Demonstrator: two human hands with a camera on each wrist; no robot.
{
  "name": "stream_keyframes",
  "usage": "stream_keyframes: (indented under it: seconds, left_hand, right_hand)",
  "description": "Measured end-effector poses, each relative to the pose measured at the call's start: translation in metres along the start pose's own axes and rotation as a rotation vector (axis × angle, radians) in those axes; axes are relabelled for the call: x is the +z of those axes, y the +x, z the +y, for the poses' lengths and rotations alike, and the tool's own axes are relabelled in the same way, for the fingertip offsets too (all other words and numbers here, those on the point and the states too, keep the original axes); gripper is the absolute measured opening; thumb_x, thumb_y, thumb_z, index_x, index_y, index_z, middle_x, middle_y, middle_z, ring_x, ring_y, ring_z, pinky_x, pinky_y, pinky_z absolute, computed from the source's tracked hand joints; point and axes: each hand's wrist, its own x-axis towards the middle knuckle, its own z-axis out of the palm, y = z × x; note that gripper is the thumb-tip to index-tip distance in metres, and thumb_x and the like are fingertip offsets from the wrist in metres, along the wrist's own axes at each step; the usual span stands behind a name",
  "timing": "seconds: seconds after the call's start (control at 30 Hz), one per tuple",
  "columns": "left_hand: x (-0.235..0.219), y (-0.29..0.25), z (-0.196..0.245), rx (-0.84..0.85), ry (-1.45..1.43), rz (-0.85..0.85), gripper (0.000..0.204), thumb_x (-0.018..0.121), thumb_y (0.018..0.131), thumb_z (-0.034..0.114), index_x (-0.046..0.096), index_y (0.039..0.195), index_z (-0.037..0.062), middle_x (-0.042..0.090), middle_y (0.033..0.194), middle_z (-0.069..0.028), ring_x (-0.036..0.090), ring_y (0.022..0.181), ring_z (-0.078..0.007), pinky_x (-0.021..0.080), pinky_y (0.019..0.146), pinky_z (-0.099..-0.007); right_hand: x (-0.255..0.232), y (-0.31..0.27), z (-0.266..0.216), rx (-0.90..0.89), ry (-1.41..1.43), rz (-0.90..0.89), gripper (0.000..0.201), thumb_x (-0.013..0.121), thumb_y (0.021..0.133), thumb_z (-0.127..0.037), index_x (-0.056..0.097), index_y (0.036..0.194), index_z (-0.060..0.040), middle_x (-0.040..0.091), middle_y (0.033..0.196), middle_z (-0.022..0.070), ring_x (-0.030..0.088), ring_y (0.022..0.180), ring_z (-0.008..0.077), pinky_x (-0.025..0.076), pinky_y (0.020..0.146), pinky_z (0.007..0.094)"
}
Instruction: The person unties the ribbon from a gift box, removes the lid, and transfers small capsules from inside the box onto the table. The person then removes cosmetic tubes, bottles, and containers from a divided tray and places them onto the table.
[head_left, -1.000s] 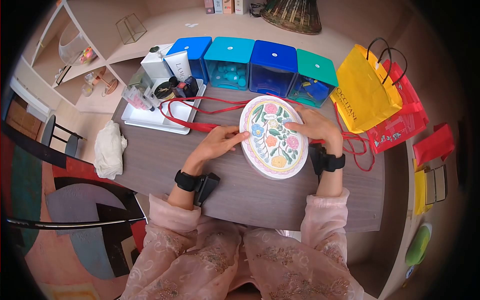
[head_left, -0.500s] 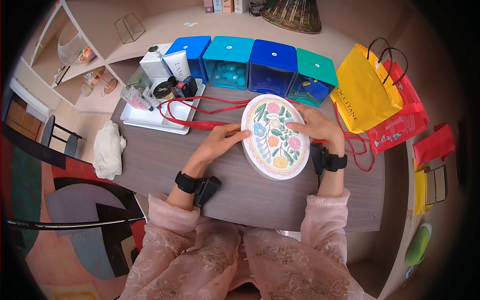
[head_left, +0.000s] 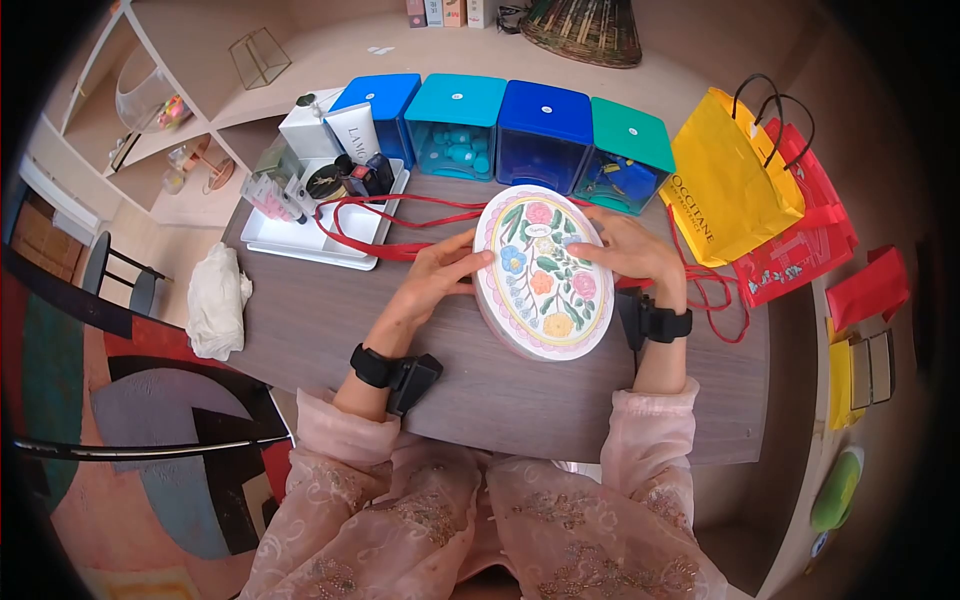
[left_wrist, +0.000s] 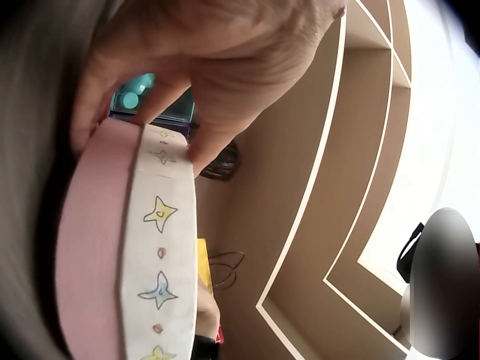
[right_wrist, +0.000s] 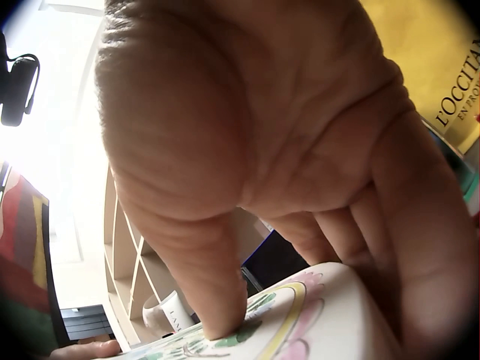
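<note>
An oval gift box (head_left: pixel 546 272) with a flower-painted lid lies between the two hands over the table. Its white lid rim (left_wrist: pixel 159 247) carries small painted stars, and the base (left_wrist: pixel 94 247) below is pink. My left hand (head_left: pixel 438 275) grips the box's left edge, thumb on top of the lid and fingers spread down the side. At the upper right my right hand (head_left: pixel 635 248) holds it, the thumb pressing the flower pattern while the other fingers wrap over the far side. In the right wrist view the right thumb (right_wrist: pixel 214 300) bears on the lid.
Red cord (head_left: pixel 385 243) loops behind the box. Blue and teal storage boxes (head_left: pixel 545 130) line the back of the table (head_left: pixel 440 390). A white tray (head_left: pixel 320 250) of cosmetics stands left, with white cloth (head_left: pixel 218 300) beside it. Yellow (head_left: pixel 735 180) and red paper bags (head_left: pixel 790 265) stand right.
The box has shifted slightly left, its left side lifting a little. The left hand's fingers have spread apart along its edge. Both hands keep their hold.
</note>
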Motion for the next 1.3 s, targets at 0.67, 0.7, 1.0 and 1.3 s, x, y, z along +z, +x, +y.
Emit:
stream_keyframes:
  seconds: [0.67,0.7,1.0,1.3]
  left_hand:
    - [-0.049,0.009,0.0,0.198,-0.347,0.19,0.049,0.057,0.084,0.024,0.046,0.126,0.0002,0.061,0.109,-0.0123,0.064,0.094,-0.0205,0.059,0.065,-0.0383]
    - [-0.051,0.009,0.0,0.197,-0.346,0.189,0.049,0.057,0.084,0.024,0.046,0.126,0.0002,0.061,0.109,-0.0123,0.064,0.094,-0.0205,0.059,0.065,-0.0383]
    - [-0.054,0.008,0.002,0.174,-0.325,0.213,0.05,0.057,0.084,0.026,0.047,0.126,0.0005,0.061,0.107,-0.0114,0.064,0.092,-0.0189,0.059,0.061,-0.0348]
    - [-0.054,0.006,0.004,0.148,-0.26,0.22,0.054,0.06,0.082,0.026,0.047,0.127,0.0006,0.061,0.105,-0.0104,0.064,0.09,-0.0174,0.059,0.059,-0.0328]
  right_hand:
    - [0.003,0.002,0.009,0.094,-0.129,0.078,0.042,0.074,0.073,-0.021,0.06,0.107,-0.0013,0.066,0.087,0.0125,0.063,0.079,0.0207,0.05,0.065,0.031]
    - [0.005,0.003,0.009,0.068,-0.258,0.068,0.046,0.077,0.068,-0.019,0.06,0.107,-0.0016,0.066,0.087,0.0125,0.062,0.083,0.0225,0.049,0.07,0.032]
    - [0.043,0.03,0.021,0.116,-0.612,-0.001,0.039,0.081,0.053,-0.02,0.066,0.083,0.0008,0.065,0.084,0.0204,0.061,0.086,0.0365,0.047,0.075,0.0412]
    - [0.047,0.034,0.043,-0.177,-0.526,0.128,0.021,0.071,0.066,-0.01,0.064,0.081,0.0023,0.063,0.07,0.0192,0.062,0.071,0.037,0.048,0.067,0.0412]
